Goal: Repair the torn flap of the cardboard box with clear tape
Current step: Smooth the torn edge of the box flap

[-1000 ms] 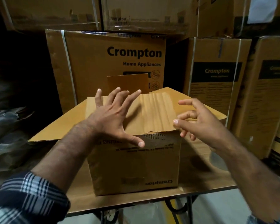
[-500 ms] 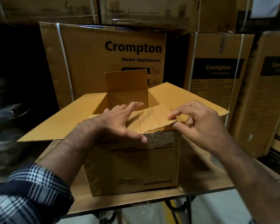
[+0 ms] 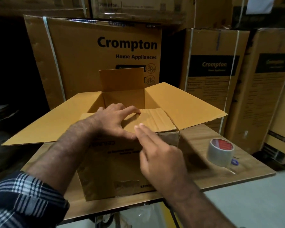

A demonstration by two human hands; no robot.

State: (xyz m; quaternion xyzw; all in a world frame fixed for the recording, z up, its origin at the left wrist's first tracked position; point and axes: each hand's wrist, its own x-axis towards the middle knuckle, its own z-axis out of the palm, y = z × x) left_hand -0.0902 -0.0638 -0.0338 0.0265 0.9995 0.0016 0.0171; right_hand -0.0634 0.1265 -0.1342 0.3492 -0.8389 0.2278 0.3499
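Observation:
An open brown cardboard box (image 3: 112, 171) stands on a wooden table (image 3: 204, 176). Its near flap (image 3: 155, 120), creased with ridges and torn along the right edge, is folded inward over the opening. My left hand (image 3: 115, 120) lies on that flap, fingers spread and thumb at the box's front rim. My right hand (image 3: 160, 155) is in front of the box, its straight fingertips touching the flap's front edge beside the left thumb. A roll of clear tape (image 3: 220, 152) stands on the table to the right, apart from both hands.
The box's left flap (image 3: 53, 124), right flap (image 3: 186, 106) and upright far flap (image 3: 122, 79) are spread open. Large strapped Crompton cartons (image 3: 105, 50) are stacked close behind and to the right. A small purple object (image 3: 234, 162) lies by the tape. The table's front edge is near me.
The near flap has been pushed down from raised to lying flat over the opening. My right hand moved from the flap's right corner to its front edge. The view shifted, revealing the tape roll.

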